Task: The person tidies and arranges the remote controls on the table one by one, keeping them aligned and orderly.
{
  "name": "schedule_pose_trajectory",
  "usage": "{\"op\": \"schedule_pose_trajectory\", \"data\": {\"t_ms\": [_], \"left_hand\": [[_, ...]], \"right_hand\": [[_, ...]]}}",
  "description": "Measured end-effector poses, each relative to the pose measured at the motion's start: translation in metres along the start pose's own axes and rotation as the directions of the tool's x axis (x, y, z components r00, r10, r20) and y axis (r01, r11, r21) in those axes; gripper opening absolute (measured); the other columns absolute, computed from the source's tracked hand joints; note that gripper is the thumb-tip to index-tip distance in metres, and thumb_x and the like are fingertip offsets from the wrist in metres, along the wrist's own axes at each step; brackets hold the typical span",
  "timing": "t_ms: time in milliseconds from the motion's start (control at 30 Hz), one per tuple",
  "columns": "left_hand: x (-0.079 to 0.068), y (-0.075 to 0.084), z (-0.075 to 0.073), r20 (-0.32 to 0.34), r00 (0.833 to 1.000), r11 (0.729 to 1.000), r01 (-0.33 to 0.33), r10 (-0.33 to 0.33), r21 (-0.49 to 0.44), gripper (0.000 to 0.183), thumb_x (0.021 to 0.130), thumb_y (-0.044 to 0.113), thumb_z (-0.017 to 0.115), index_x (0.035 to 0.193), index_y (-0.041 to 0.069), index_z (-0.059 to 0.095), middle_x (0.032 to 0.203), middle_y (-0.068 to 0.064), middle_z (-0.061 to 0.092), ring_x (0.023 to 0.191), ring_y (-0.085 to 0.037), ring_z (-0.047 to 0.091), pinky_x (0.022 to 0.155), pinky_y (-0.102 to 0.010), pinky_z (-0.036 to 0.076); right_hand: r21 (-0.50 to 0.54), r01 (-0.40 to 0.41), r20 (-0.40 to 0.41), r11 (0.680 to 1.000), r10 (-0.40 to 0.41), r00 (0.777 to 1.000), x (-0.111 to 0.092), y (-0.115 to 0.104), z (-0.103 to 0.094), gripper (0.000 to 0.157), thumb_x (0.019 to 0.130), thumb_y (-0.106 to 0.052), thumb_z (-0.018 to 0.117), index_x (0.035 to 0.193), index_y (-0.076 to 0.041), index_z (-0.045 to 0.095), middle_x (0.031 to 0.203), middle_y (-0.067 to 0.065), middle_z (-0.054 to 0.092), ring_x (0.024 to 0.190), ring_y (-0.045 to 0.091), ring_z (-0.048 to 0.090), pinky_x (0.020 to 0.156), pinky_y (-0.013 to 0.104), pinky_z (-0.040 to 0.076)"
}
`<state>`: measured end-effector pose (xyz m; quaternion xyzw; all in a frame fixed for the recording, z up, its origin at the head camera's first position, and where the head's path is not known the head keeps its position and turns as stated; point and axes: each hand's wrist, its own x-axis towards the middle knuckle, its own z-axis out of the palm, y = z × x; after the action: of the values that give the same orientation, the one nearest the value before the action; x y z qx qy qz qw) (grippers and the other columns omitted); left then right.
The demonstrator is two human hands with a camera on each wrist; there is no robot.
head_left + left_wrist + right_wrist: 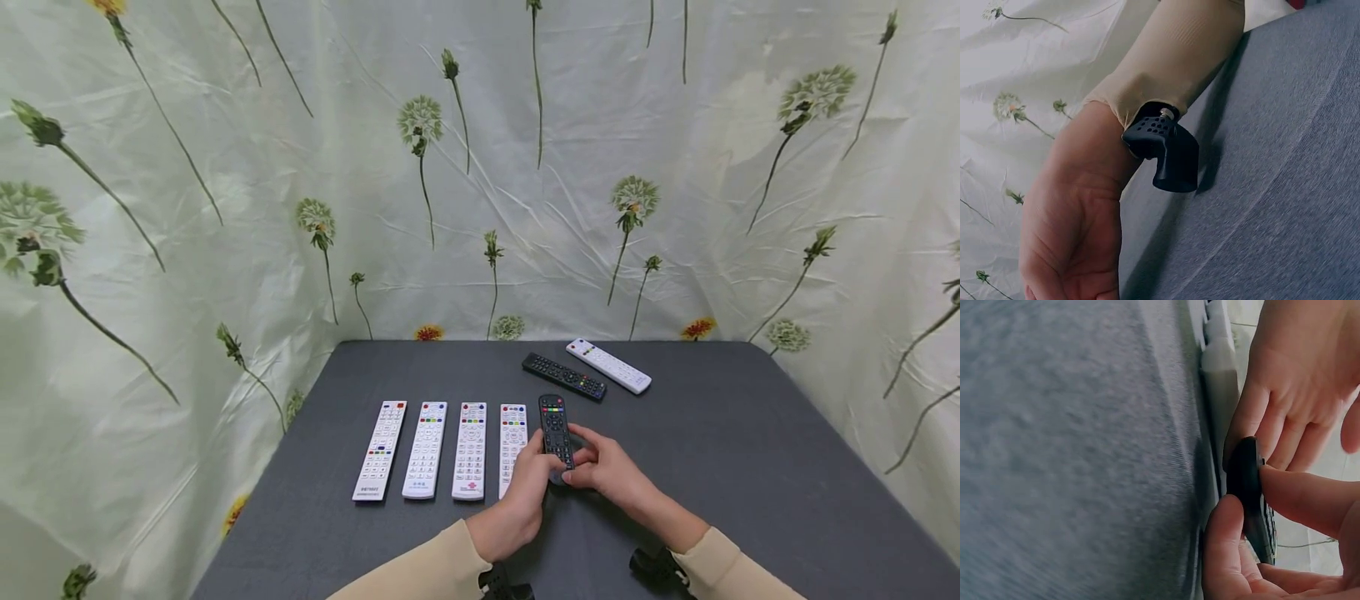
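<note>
Both arms wear long, close-fitting beige sleeves point(420, 567) of a fine ribbed knit, ending at the wrists; both hands are bare. Just beside each cuff sits a black plastic camera mount point(1166, 153), its rounded face perforated with small holes and fixed by a silver screw point(1167, 113).

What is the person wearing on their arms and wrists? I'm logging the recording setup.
Both arms are in long, close-fitting beige sleeves that end at the wrists; the hands are bare, with no rings or gloves visible. A black perforated plastic mount with a small metal screw sits at each wrist.
</note>
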<state>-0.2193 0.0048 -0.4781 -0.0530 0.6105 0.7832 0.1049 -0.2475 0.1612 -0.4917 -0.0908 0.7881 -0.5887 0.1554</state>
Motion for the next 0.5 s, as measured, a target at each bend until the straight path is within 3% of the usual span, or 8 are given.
{"op": "schedule_pose_trajectory", "data": {"t_ms": [100, 300, 500], "left_hand": [[-0.0022, -0.0005, -0.0002, 0.010, 1.000, 1.000, 0.020, -0.020, -0.021, 0.083, 0.076, 0.000, 0.050, 0.157, 0.004, 0.032, 0.163, -0.019, 0.022, 0.147, -0.034, 0.017, 0.116, -0.052, 0.015], [-0.0010, -0.0040, -0.0026, 0.025, 1.000, 0.998, 0.017, -0.016, -0.065, 0.087, 0.072, 0.001, 0.043, 0.158, 0.000, 0.027, 0.164, -0.021, 0.018, 0.147, -0.033, 0.019, 0.113, -0.044, 0.019], [0.0008, -0.0072, -0.0039, 0.010, 1.000, 0.997, 0.022, -0.022, -0.072, 0.087, 0.073, 0.004, 0.042, 0.158, 0.000, 0.025, 0.164, -0.021, 0.017, 0.147, -0.034, 0.017, 0.113, -0.046, 0.018]], "right_hand": [[-0.050, 0.008, -0.014, 0.999, -0.009, 1.000, 0.0006, 0.0020, 0.0022, 0.086, 0.081, -0.004, 0.079, 0.153, 0.004, 0.033, 0.096, 0.011, 0.069, 0.083, 0.021, 0.064, 0.066, 0.032, 0.050], [-0.079, 0.049, -0.021, 0.996, -0.051, 0.998, 0.0016, 0.0037, 0.0047, 0.081, 0.079, -0.002, 0.080, 0.147, 0.013, 0.037, 0.097, 0.012, 0.067, 0.081, 0.021, 0.064, 0.066, 0.030, 0.051], [-0.144, 0.031, -0.079, 0.989, -0.042, 0.996, -0.0002, 0.0056, 0.0077, 0.073, 0.075, -0.004, 0.083, 0.138, 0.014, 0.050, 0.098, 0.011, 0.067, 0.079, 0.019, 0.064, 0.065, 0.029, 0.051]]}}
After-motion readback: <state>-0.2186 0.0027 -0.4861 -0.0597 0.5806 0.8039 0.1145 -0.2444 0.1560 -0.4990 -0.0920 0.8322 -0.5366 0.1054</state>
